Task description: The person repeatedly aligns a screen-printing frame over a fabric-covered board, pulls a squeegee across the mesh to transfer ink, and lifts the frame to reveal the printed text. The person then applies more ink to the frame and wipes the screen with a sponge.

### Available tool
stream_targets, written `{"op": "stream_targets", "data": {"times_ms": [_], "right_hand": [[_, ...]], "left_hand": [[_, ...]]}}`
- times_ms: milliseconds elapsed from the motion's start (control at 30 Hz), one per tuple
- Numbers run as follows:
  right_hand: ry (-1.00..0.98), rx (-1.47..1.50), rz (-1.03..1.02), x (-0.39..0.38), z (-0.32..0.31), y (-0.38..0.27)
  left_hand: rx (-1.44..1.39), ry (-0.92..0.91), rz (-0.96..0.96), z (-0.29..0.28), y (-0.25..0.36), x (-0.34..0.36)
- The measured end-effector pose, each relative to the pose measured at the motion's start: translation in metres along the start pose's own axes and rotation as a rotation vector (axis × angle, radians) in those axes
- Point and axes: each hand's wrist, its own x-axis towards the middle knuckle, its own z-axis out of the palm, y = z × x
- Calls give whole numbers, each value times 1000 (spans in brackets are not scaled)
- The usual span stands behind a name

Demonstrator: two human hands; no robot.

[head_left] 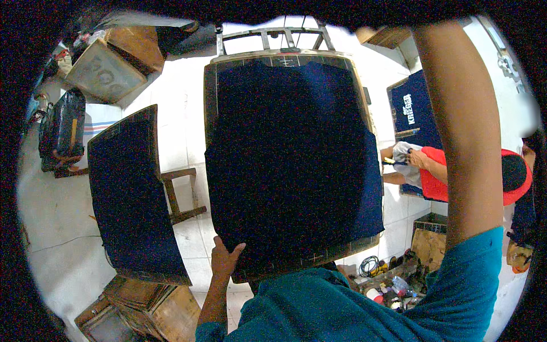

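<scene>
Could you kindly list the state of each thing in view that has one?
Large dark navy cloth on the middle rectangular board: spread out, covering most of it.
Dark navy cloth at the left: spread out.
Dark navy cloth with white print at the right: spread out, partly hidden.
Thin black cable: coiled.
Left hand: at the middle cloth's lower-left edge, grip unclear.
Right hand: out of view.

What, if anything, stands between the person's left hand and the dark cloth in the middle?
Nothing visible: the left hand is at the near left corner of the dark cloth, spread over a board. The right hand is out of view, so its way cannot be judged.
</scene>
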Motion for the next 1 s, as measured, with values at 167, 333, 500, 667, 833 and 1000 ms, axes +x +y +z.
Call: {"op": "stream_targets", "data": {"times_ms": [167,333,500,667,833,1000], "right_hand": [[-126,124,-2,-1,-12,-4],[1,81,41,10,-7,-7],[-6,80,40,17,-4,-5],[-52,49,118,3,-12,-17],[-83,7,214,-40,-11,-23],[60,-353,49,-150,23,-16]], "left_hand": [[72,-36,-22,-6,5,4],[134,-75,-74,-7,0,10],[272,10,-2,-6,-4,18],[381,-3,76,-17,-4,33],[412,53,140,-91,61,79],[-745,531,716,-192,192,124]]}}
